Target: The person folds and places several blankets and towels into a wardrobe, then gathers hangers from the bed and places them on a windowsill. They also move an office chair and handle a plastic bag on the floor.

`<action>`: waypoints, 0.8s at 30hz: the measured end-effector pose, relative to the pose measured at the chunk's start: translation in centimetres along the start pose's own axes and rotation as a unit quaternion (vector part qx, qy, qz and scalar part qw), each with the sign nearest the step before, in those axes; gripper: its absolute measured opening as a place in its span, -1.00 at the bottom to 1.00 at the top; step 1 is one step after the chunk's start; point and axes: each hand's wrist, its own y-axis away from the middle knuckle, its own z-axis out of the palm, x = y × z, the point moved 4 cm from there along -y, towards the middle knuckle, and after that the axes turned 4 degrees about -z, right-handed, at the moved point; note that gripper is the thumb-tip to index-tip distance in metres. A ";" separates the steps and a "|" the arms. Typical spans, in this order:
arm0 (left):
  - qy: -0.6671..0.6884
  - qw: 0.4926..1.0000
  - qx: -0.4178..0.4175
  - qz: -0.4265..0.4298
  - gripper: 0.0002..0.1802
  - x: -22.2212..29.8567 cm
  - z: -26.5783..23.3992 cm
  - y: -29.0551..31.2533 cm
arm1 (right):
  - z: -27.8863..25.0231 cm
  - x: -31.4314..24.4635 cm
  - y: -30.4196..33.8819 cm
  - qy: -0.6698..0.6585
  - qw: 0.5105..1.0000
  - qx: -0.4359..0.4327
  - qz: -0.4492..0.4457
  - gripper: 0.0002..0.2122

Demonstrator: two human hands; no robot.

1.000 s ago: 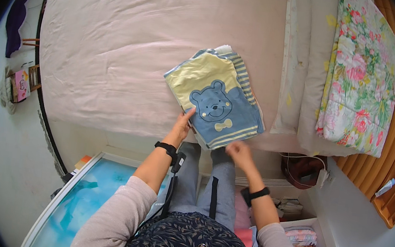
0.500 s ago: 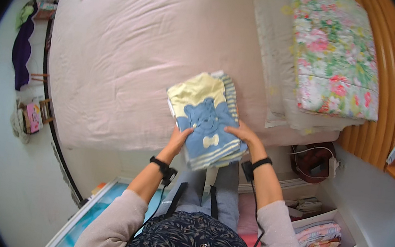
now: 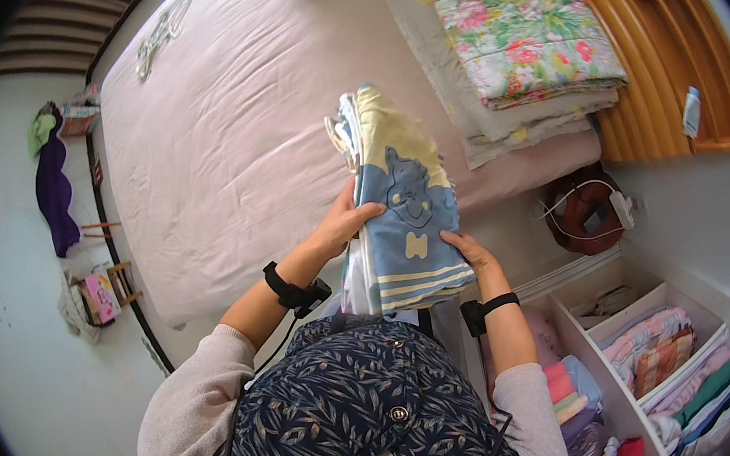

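Note:
A stack of folded clothes (image 3: 430, 252) is held up in front of my body, over the near edge of the bed. Its top piece is yellow and blue with a bear face, a small pale bow and striped bands. My left hand (image 3: 342, 227) grips the left side, thumb on top and fingers hidden beneath. On the right edge, my right hand (image 3: 475, 258) holds it the same way. The stack tilts, showing white and pale layers along its left side.
Beyond the stack lies a bed with a pale pink sheet (image 3: 241, 122). Folded floral quilts (image 3: 534, 39) rest at its far right, by a wooden headboard (image 3: 666, 74). At lower right, a divided drawer (image 3: 648, 410) holds folded clothes. A brown stool (image 3: 577, 219) carries a white power strip (image 3: 620, 209).
My view and body have turned to the right, bringing more of the drawer into sight. The clothes stack has tipped, baring its left-side layers. Both hands keep hold of it.

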 end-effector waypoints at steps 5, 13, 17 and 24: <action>-0.014 0.996 -0.078 0.031 -0.28 6.9 7.2 3.5 | 2.7 -0.1 3.3 -0.240 0.965 -0.036 -0.102 -0.46; -0.028 0.983 -0.180 -0.013 -0.32 12.4 14.5 5.1 | 3.0 -4.5 6.8 -0.364 0.880 -0.020 -0.305 -0.45; -0.073 0.968 -0.238 -0.029 -0.44 12.5 16.5 3.0 | -0.4 -6.0 12.0 -0.368 0.858 0.025 -0.357 -0.45; -0.251 0.929 -0.216 -0.168 -0.57 5.9 22.3 -1.8 | -5.2 -0.2 22.0 -0.218 0.931 0.176 -0.235 -0.47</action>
